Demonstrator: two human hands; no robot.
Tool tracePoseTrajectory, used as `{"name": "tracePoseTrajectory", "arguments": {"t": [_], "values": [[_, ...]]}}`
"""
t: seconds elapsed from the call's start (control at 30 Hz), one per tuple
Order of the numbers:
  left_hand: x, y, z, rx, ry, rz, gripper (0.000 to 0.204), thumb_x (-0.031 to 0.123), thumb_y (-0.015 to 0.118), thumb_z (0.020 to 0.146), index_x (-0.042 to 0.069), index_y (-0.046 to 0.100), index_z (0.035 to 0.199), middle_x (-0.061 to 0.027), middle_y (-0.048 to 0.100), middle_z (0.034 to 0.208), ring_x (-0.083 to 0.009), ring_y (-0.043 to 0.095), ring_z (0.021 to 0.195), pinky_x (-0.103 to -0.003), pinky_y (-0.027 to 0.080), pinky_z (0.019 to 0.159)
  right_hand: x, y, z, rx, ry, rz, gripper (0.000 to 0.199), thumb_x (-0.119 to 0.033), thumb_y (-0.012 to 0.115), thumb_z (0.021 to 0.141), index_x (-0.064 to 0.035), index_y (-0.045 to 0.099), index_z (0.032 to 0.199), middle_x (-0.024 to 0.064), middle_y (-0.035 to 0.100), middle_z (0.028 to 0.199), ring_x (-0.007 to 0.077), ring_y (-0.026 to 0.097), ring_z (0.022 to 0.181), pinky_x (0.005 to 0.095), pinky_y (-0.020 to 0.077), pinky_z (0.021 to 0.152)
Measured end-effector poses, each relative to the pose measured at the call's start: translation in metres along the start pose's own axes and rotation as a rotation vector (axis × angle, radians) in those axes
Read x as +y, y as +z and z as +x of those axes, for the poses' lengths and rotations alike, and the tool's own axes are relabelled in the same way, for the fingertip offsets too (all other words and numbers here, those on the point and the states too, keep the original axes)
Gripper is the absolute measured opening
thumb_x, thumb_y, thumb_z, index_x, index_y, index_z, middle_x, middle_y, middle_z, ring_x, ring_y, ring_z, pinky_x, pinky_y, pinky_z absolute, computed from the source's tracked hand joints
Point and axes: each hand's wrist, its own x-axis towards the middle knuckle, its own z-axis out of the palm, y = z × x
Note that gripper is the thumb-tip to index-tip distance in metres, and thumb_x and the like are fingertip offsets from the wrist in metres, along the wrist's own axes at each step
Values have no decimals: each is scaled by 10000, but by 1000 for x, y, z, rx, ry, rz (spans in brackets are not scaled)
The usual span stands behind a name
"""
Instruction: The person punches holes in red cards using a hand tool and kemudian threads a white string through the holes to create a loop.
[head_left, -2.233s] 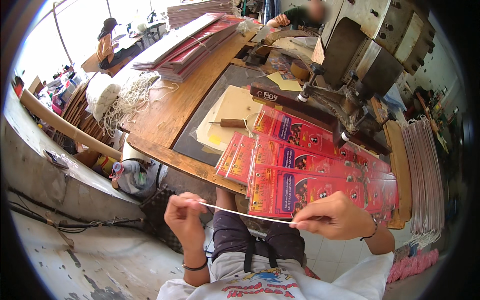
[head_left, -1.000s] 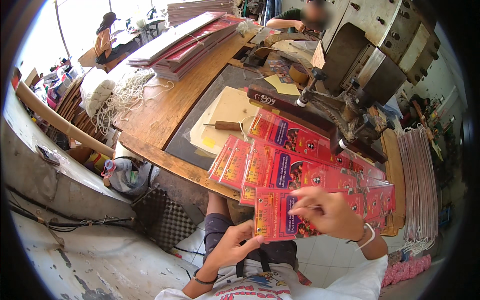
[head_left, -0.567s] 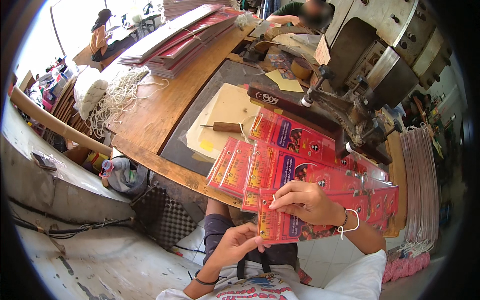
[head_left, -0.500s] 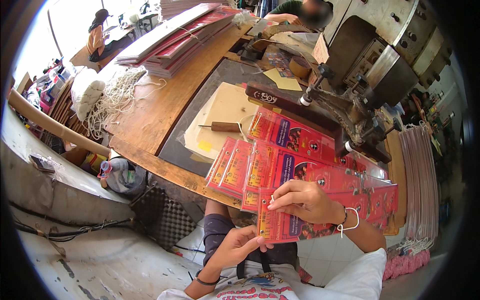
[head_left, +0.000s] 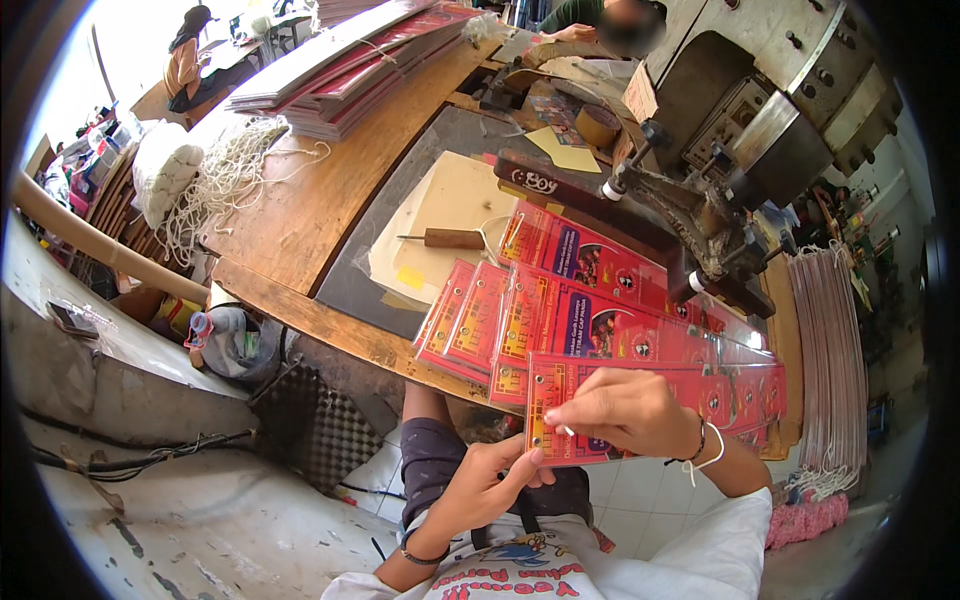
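Note:
A long red printed plastic sheet [head_left: 590, 376] lies on top of several others, its left end jutting over the table edge with metal eyelets along it. My left hand [head_left: 495, 480] is closed on its lower left corner, thumb on top. Between thumb and fingers my right hand [head_left: 628, 408] pinches a short piece of white cord [head_left: 567, 431] over the left end, near the lower eyelet. Fingers partly hide the cord. A white cord loop [head_left: 712, 462] hangs round my right wrist. Beyond lie more red sheets [head_left: 590, 310] in overlapping stacks and a wooden-handled awl [head_left: 455, 238].
A heavy press [head_left: 720, 200] with a dark bar stands behind the sheets. Bundled sheets [head_left: 340, 85] and a tangle of white cord [head_left: 225, 180] sit at the far left. More bundles [head_left: 828, 350] hang at right. Another person [head_left: 570, 30] is across the table.
My right hand has moved down the sheet's left end, from the upper eyelet toward the lower one, cord still pinched. My left hand keeps the corner. The view has shifted slightly.

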Motion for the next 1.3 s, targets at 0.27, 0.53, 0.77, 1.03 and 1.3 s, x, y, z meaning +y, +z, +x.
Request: {"name": "tracePoseTrajectory", "arguments": {"t": [0.27,0.53,0.77,1.03,1.3], "values": [[0,5,6,186,38,-161,208,141,584,966,-61,614,1006,-92,705,794,-130,697,742,-242,559,650,7,5,-15,41,73,4,290,-60,728,803,-89,707,1091,55,679,806,182,646,682,294,552,605],[-12,5,12,217,-10,-122,199,138,570,973,-57,605,958,-80,696,744,-134,703,698,-234,550,616,16,2,-19,2,127,107,265,-70,726,820,-80,693,1083,61,670,772,171,626,603,297,523,543],[4,8,15,196,42,18,190,126,571,968,-60,610,982,-115,723,793,-156,719,745,-248,551,640,23,4,-17,30,-83,50,284,-90,738,799,-83,690,1080,31,680,861,191,642,713,303,530,573],[4,8,8,176,24,65,227,139,573,964,-48,613,1086,-103,736,818,-129,694,708,-251,528,658,24,4,-21,-21,-124,-37,332,-95,723,785,-120,696,1115,13,662,897,178,626,720,298,540,584],[14,15,-1,222,17,162,279,100,568,968,-81,590,1178,-103,730,847,-135,707,785,-235,553,692,15,-7,-19,-123,-58,-134,301,-96,717,777,-117,700,1077,24,661,900,178,652,745,297,555,590]]}}
